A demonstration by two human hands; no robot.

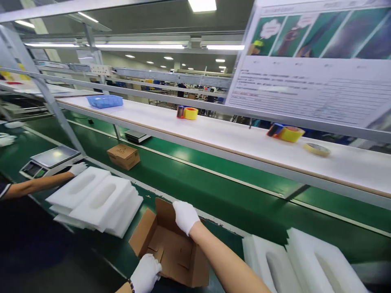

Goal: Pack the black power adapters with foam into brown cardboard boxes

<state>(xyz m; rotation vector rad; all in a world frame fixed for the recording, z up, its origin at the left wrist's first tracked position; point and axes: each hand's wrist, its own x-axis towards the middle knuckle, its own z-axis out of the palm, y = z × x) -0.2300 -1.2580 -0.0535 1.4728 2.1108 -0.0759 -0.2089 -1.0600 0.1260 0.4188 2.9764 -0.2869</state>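
An open cardboard box (pixel 174 252) sits tilted on the green work surface in front of me, its flaps up and its inside showing only bare cardboard. My left hand (pixel 146 273), in a white glove, is closed on the box's near left edge. At the far side, my right hand (pixel 185 217), also gloved in white, grips the upright back flap; its fingertips are partly hidden. White foam inserts (pixel 97 203) with oval hollows lie stacked to the left of the box. More foam inserts (pixel 271 264) stand to its right.
A co-worker's gloved hand (pixel 78 168) reaches beside a weighing scale (pixel 50 160) at left. A closed carton (pixel 124 156) sits on the green belt (pixel 210 179). The white shelf (pixel 220 134) above holds a blue basket (pixel 105 101), tape dispensers (pixel 287 133) and a tape roll (pixel 317 149).
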